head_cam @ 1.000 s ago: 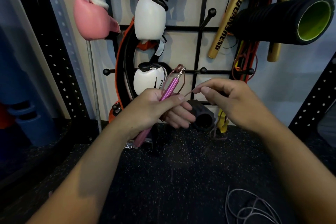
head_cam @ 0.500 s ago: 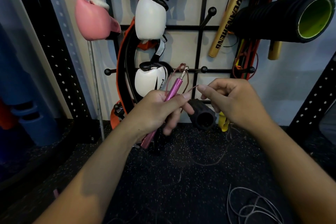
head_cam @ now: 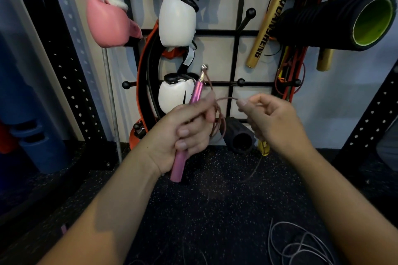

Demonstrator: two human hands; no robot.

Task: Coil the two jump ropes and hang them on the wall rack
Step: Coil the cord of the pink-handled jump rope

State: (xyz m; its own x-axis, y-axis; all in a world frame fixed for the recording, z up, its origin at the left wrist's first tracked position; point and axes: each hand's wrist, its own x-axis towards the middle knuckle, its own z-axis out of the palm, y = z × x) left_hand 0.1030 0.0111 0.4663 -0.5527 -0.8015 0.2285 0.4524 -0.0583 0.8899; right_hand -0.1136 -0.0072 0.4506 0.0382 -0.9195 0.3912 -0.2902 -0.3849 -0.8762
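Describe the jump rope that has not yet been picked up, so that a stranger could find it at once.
Start at the black wall rack and drop to the dark speckled floor. At the bottom right lies a loose tangle of grey rope. Unlike the brownish cord between the hands, nobody holds it.

Before a black wire wall rack [head_cam: 234,32], the left hand [head_cam: 183,133] grips a slim pink metal jump-rope handle [head_cam: 189,122] while the right hand [head_cam: 273,120] pinches its thin reddish-brown cord [head_cam: 226,99], and a loose grey cord [head_cam: 301,245] lies on the black speckled floor [head_cam: 215,200].
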